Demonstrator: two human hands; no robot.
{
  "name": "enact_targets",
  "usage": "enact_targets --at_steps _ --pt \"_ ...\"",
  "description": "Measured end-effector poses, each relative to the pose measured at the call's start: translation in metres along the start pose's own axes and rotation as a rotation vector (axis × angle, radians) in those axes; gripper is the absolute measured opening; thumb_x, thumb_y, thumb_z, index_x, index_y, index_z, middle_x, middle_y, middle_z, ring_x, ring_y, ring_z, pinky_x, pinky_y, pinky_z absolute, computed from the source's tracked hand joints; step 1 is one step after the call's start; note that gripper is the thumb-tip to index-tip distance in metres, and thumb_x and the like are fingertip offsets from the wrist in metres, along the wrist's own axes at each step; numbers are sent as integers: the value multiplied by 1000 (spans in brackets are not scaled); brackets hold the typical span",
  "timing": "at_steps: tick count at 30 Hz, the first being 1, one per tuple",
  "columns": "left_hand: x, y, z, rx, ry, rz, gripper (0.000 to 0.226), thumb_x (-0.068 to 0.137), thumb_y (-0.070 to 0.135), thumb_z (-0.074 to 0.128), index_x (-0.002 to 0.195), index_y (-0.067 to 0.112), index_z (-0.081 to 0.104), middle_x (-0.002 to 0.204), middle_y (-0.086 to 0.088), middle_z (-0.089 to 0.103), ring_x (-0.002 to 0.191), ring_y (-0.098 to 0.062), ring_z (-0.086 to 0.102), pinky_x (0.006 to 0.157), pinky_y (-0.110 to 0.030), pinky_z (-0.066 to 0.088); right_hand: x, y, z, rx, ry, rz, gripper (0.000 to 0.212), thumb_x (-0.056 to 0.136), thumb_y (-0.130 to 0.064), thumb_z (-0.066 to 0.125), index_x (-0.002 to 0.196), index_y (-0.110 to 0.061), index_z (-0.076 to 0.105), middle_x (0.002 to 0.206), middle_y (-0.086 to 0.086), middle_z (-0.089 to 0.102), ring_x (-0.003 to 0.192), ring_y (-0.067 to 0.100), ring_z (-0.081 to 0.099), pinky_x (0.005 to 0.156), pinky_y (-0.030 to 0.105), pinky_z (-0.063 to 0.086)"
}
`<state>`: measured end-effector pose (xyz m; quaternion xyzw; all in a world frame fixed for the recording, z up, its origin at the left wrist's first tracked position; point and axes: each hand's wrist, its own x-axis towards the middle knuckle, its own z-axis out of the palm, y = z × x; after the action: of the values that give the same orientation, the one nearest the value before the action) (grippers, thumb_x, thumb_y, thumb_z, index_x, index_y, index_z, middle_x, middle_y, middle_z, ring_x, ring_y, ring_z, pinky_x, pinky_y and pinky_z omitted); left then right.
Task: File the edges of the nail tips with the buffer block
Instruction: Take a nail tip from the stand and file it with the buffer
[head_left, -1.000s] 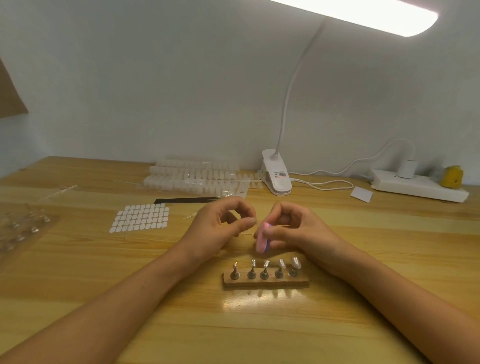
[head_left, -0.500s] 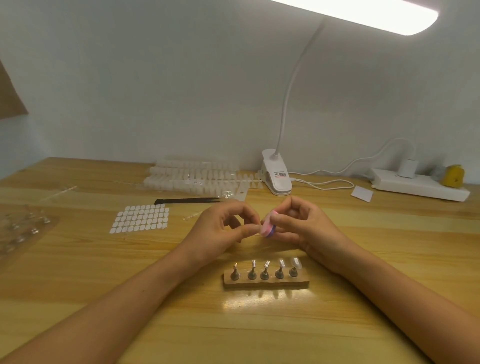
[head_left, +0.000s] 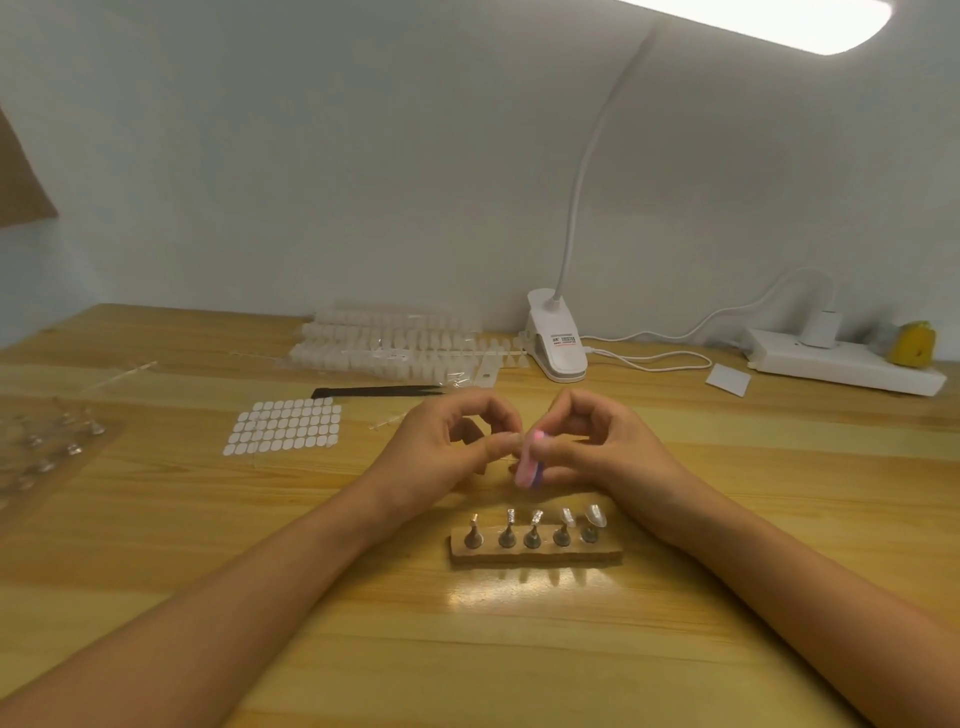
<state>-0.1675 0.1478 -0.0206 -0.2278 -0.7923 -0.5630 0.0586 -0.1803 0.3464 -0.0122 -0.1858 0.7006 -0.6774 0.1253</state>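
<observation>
My right hand (head_left: 608, 441) grips a small pink and purple buffer block (head_left: 530, 462), blurred, held upright between thumb and fingers. My left hand (head_left: 447, 447) pinches a small clear nail tip (head_left: 511, 440) between thumb and forefinger, right against the block. The tip itself is barely visible. Just in front of both hands a wooden stand (head_left: 535, 553) carries a row of metal pegs, and several of them bear nail tips (head_left: 595, 513).
Strips of spare nail tips (head_left: 395, 345) lie at the back beside a white clip lamp (head_left: 558, 338). Black tweezers (head_left: 374, 391) and a sheet of adhesive tabs (head_left: 283, 426) lie to the left. A clear tray (head_left: 47, 452) is at far left, a power strip (head_left: 841, 364) at back right.
The buffer block has swung down and up and down again against the pinched nail tip. My left hand has stayed almost still. The stand has not moved.
</observation>
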Motion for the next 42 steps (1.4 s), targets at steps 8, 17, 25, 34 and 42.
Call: enact_targets --at_steps 8,17,25,34,42 --pt "0 -2 0 27 13 19 4 88 16 68 86 20 68 85 11 64 73 2 55 64 -15 46 1 1 0 47 70 -3 29 79 -15 74 98 -1 58 95 16 74 88 30 75 74 33 62" --pt "0 -1 1 -29 21 -9 3 88 16 68 86 19 69 85 12 63 70 0 55 62 -17 46 0 2 -2 93 119 -28 30 75 -17 74 96 -3 57 96 18 74 88 29 75 76 33 62" --pt "0 -2 0 -88 9 -48 3 88 16 68 87 19 68 84 13 62 60 -8 55 57 -17 45 1 2 -3 59 66 -19 29 77 -16 74 96 -3 57 98 16 73 91 30 74 78 34 61" --pt "0 -1 0 -72 13 -26 1 88 16 68 88 17 68 85 9 62 63 -5 53 56 -17 44 1 3 -2 12 5 -28 29 80 -14 73 99 -2 56 99 13 74 93 30 74 75 31 61" --pt "0 -2 1 -60 9 -19 1 88 16 68 88 17 68 85 10 61 62 -4 52 56 -18 44 0 4 -1 54 62 -37 26 80 -14 71 98 -4 55 100 14 73 93 29 74 79 34 62"
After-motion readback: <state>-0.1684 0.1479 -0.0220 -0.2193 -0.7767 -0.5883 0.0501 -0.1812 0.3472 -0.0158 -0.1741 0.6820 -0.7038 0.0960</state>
